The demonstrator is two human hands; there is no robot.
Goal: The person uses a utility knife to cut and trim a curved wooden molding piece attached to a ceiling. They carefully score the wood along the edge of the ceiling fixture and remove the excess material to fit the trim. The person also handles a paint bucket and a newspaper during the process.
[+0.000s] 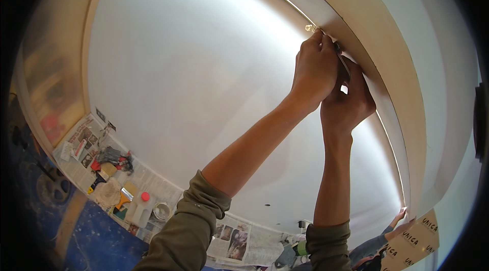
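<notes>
Hands meet upper right of frame: left hand point(316, 69) and right hand point(346, 100) both pinch a thin, stiff tool point(342, 59), likely light, against the door edge point(356, 46).

Both hands up at seam betw. wall panel point(204, 67) and door frame point(397, 67) — left hand point(316, 69) above, right hand point(346, 102) just below, touching. Small tool point(342, 57), possibly a blade, between them. Newspapers point(153, 184) w/ bottle point(141, 207) on floor, lower left.

Left hand point(316, 69) and right hand point(349, 102) press together against the white wall point(193, 67) beside the beige frame point(377, 36)
</notes>
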